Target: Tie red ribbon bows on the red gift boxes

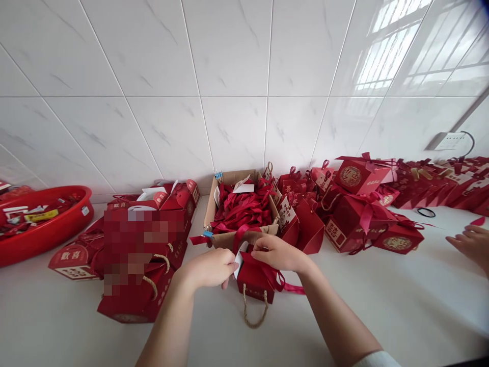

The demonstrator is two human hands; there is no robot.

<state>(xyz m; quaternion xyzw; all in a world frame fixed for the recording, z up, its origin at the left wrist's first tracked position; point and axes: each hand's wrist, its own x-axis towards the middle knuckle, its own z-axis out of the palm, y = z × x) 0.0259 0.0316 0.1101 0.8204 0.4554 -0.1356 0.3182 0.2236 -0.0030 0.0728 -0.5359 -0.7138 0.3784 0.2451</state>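
A red gift box (255,284) stands on the counter in front of me, its twisted rope handle (255,325) hanging toward me and a red ribbon (292,288) trailing to its right. My left hand (216,266) is closed at the box's left side, with its fingers on a white-faced flap (240,256). From the right, my right hand (278,252) has its fingers bent and pinched on the red top flap of the same box. Just behind, a cardboard carton (225,239) holds a heap of red ribbons (244,206).
Several red boxes with rope handles (133,300) crowd the left, partly blurred. Beyond them is a red basin (72,232) of wrapped sweets. Tied red boxes (359,224) are stacked right. Another person's hand (471,244) reaches in at the right edge. A tiled wall (237,127) closes the back.
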